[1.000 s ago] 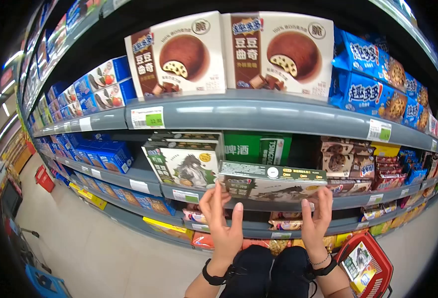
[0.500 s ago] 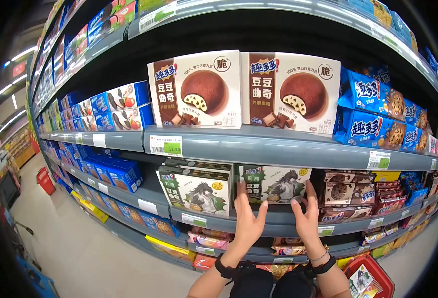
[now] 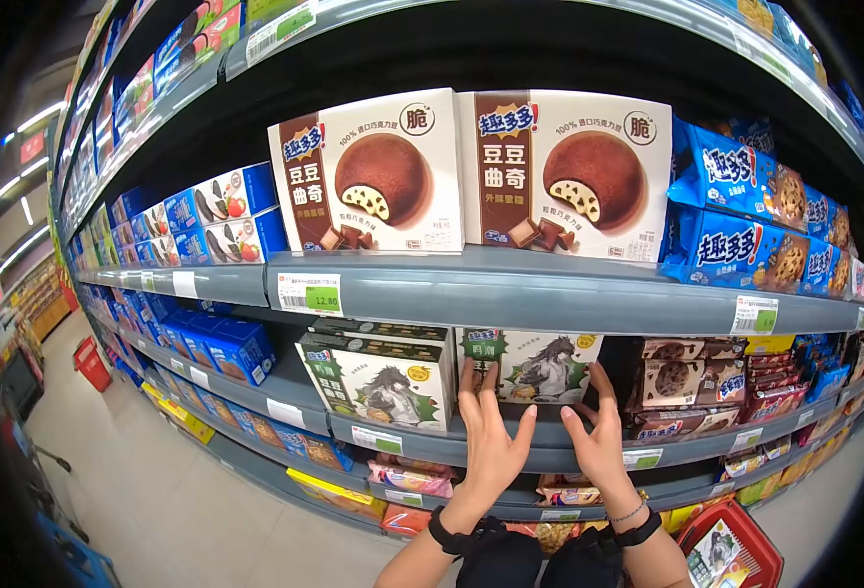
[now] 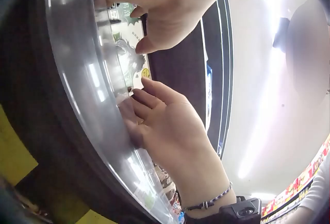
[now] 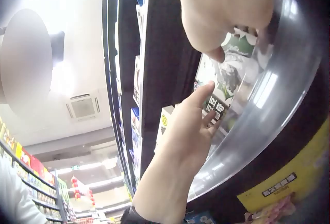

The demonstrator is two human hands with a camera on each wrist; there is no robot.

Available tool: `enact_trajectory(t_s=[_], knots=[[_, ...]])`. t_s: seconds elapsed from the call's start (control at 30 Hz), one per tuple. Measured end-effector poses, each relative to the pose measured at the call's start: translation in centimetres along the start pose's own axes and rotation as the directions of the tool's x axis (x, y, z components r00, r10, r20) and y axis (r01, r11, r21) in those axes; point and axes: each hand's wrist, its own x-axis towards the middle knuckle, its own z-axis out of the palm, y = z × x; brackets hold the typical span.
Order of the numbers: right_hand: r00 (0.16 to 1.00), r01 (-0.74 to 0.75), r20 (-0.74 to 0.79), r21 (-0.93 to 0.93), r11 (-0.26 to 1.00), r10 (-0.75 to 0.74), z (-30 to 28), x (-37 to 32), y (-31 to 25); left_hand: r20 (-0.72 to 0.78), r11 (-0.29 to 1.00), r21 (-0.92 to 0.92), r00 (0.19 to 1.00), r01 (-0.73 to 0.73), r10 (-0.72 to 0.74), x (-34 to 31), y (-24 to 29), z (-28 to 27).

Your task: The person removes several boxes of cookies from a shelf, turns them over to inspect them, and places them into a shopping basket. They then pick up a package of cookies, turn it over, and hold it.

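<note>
A white-and-green cookie box (image 3: 542, 368) with a dark-haired cartoon figure stands upright on the middle shelf. My left hand (image 3: 491, 441) is at its left front, fingertips overlapping the printed panel and thumb spread away. At the box's right edge is my right hand (image 3: 598, 436), its fingers pointing up and its thumb near the lower corner. Both hands' fingers look fairly straight in the head view. The left wrist view shows the box front (image 4: 129, 54) between the two hands. To the left stands a stack of matching cookie boxes (image 3: 388, 387).
The grey shelf edge (image 3: 510, 284) above carries two large white-and-brown cookie boxes (image 3: 378, 176). Brown cookie packs (image 3: 687, 382) lie right of the hands. A red shopping basket (image 3: 765, 539) sits at the lower right, and another red basket (image 3: 91, 363) is on the floor far left.
The box, first tilted and held between both hands in front of the shelf, moved back onto the shelf and turned upright beside the matching boxes. Over the last half second both hands moved little.
</note>
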Motion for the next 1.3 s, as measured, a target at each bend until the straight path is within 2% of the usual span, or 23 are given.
enact_trajectory(t_s=[0.2, 0.27, 0.3, 0.37, 0.4, 0.5, 0.57, 0.6, 0.63, 0.7, 0.73, 0.8, 0.83, 0.87, 0.9, 0.93, 1.0, 1.03, 1.1, 1.17, 1.23, 1.27, 1.3], knots=[[1.000, -0.003, 0.018, -0.006, 1.000, 0.003, -0.1, -0.1, -1.1, 0.038, 0.995, 0.086, 0.998, -0.044, 0.041, -0.4, 0.0, 0.2], [0.977, 0.172, -0.079, -0.252, 0.952, -0.198, -0.2, -0.6, -1.5, 0.042, 0.991, 0.117, 0.997, -0.062, 0.058, -0.4, 0.1, 0.2], [0.979, 0.153, -0.096, -0.253, 0.955, -0.182, -0.6, -1.4, -1.5, 0.035, 0.986, 0.146, 0.997, -0.076, 0.072, -0.5, 0.0, 0.2], [0.931, 0.347, -0.054, -0.170, 0.922, -0.360, -1.8, -3.8, -1.7, 0.053, 0.976, 0.186, 0.993, -0.111, 0.102, -0.7, -0.3, 0.1], [0.932, 0.350, -0.044, -0.137, 0.927, -0.359, -2.4, -5.7, -1.7, 0.044, 0.982, 0.140, 0.992, -0.124, 0.119, -0.8, -0.5, 0.0], [0.982, 0.175, -0.052, -0.076, 0.982, -0.179, -5.0, -13.0, 2.1, -0.007, 0.986, 0.055, 0.987, -0.157, 0.158, -2.3, 0.5, -0.4], [0.987, -0.033, -0.162, -0.227, 0.973, -0.005, -8.5, -17.1, 3.6, -0.007, 0.979, -0.020, 0.979, -0.202, 0.202, -4.9, 1.9, 0.8], [0.967, -0.144, -0.246, -0.323, 0.935, 0.064, -10.4, -19.9, 5.5, 0.060, 0.975, -0.123, 0.979, -0.185, 0.193, -6.7, 2.5, 2.1], [0.887, -0.341, -0.391, -0.192, 0.920, 0.246, -12.0, -22.5, 6.0, 0.133, 0.965, -0.213, 0.974, -0.153, 0.184, -8.5, 3.3, 3.5], [0.789, -0.457, -0.571, -0.299, 0.838, 0.227, -16.0, -28.2, 10.1, 0.362, 0.951, -0.309, 0.924, -0.002, 0.120, -12.3, 5.6, 7.2], [0.738, -0.555, -0.633, -0.372, 0.744, 0.234, -18.1, -30.2, 10.2, 0.462, 0.937, -0.347, 0.876, 0.036, 0.138, -14.2, 6.5, 9.4], [0.662, -0.680, -0.727, -0.481, 0.554, 0.182, -21.7, -33.8, 12.0, 0.665, 0.899, -0.382, 0.739, 0.217, 0.104, -18.8, 8.1, 13.3], [0.616, -0.736, -0.770, -0.487, 0.470, 0.166, -23.2, -35.4, 12.7, 0.724, 0.889, -0.412, 0.665, 0.201, 0.185, -21.0, 8.6, 15.3], [0.559, -0.797, -0.805, -0.456, 0.395, 0.197, -24.8, -36.8, 13.3, 0.807, 0.835, -0.428, 0.563, 0.347, 0.180, -23.0, 9.6, 16.8], [0.500, -0.849, -0.836, -0.421, 0.319, 0.226, -26.2, -38.2, 14.0, 0.833, 0.791, -0.466, 0.499, 0.397, 0.239, -25.1, 10.3, 18.4], [0.501, -0.848, -0.837, -0.424, 0.317, 0.221, -27.5, -39.4, 14.7, 0.845, 0.765, -0.488, 0.446, 0.420, 0.294, -26.9, 11.1, 19.6], [0.292, -0.954, -0.859, -0.230, 0.193, 0.420, -29.9, -41.3, 16.3, 0.910, 0.744, -0.405, 0.311, 0.531, 0.274, -30.5, 11.7, 21.3], [0.299, -0.952, -0.858, -0.239, 0.192, 0.418, -30.7, -42.1, 17.3, 0.937, 0.750, -0.347, 0.238, 0.563, 0.256, -31.9, 12.0, 21.9], [0.099, -0.995, -0.782, -0.077, 0.062, 0.615, -31.7, -43.4, 19.5, 0.923, 0.758, -0.378, 0.277, 0.531, 0.266, -35.1, 11.7, 22.3], [0.172, -0.983, -0.802, -0.105, 0.149, 0.572, -32.3, -44.4, 22.1, 0.941, 0.748, -0.338, 0.229, 0.571, 0.250, -36.3, 11.8, 22.2], [0.099, -0.990, -0.789, -0.017, 0.139, 0.606, -32.8, -45.4, 24.4, 0.954, 0.784, -0.298, 0.196, 0.545, 0.227, -36.3, 12.0, 21.3], [0.080, -0.983, -0.775, 0.044, 0.180, 0.626, -32.6, -45.5, 24.6, 0.966, 0.798, -0.256, 0.169, 0.546, 0.195, -36.3, 12.0, 21.1], [0.060, -0.970, -0.760, 0.109, 0.217, 0.648, -32.6, -45.1, 24.0, 0.965, 0.798, -0.256, 0.196, 0.545, 0.176, -36.3, 11.8, 20.9]])
